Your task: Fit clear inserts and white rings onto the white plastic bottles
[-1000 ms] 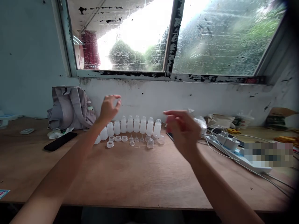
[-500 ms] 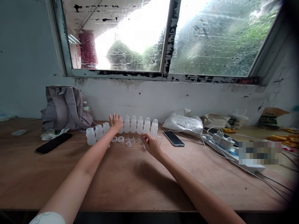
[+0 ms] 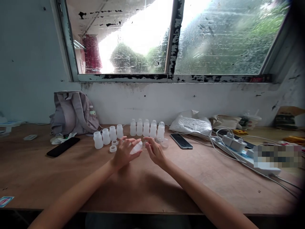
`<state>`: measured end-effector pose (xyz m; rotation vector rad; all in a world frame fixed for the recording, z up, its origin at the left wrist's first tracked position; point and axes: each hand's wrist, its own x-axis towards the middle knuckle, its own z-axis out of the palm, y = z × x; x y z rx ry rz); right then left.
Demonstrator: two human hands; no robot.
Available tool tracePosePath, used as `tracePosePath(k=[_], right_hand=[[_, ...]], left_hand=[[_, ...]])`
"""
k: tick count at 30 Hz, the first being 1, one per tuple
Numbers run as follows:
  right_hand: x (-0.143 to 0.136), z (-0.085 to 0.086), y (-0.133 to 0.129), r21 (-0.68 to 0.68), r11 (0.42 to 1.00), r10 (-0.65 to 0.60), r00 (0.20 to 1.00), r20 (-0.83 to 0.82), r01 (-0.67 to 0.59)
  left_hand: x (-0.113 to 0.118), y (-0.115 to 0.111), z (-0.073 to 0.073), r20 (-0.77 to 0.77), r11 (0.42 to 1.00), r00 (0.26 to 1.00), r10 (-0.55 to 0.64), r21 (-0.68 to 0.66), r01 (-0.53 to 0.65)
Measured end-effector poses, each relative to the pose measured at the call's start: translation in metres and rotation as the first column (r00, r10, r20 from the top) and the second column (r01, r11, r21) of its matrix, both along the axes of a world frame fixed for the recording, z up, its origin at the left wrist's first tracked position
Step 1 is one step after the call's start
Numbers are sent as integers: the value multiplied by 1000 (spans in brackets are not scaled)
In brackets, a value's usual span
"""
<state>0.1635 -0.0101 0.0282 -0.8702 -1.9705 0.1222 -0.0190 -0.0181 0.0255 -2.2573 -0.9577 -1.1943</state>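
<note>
My left hand (image 3: 124,150) is wrapped round a frosted white baby bottle (image 3: 136,147), which lies tilted over the table with one end toward the right. Just right of that end is my right hand (image 3: 155,150), its thumb and index finger apart with nothing visible between them. Clear nipples (image 3: 144,143) are partly hidden behind its fingertips. Two white collar rings (image 3: 113,148) lie left of my left hand. Several frosted bottles without tops (image 3: 98,140) stand upright at the left, and several bottles with clear tops (image 3: 139,128) form a row behind my hands.
A clear cap (image 3: 164,143) lies right of my right hand, with a phone (image 3: 181,141) beyond it. A black phone-like slab (image 3: 63,147) and a grey backpack (image 3: 71,111) are at the left. At the right are a silver pouch (image 3: 190,124) and a power strip (image 3: 247,160) with cables.
My left hand has come back from the rear row toward me with a bottle, leaving a gap there. My right hand stays near the nipples. The view has shifted slightly.
</note>
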Motion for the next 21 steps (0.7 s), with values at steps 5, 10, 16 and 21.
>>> tracePosePath(k=[5, 10, 16, 21], right_hand=[[-9, -6, -10, 25, 999, -29, 989, 148, 25], [-9, -11, 1, -31, 991, -130, 990, 57, 132], [2, 0, 10, -20, 993, -116, 990, -79, 114], [10, 7, 15, -49, 994, -102, 985, -137, 96]], left_hand=[[11, -6, -28, 148, 968, 985, -93, -217, 124], [9, 3, -37, 149, 912, 988, -42, -397, 99], [22, -7, -28, 232, 746, 972, -20, -644, 169], [35, -8, -24, 351, 656, 936, -30, -700, 283]])
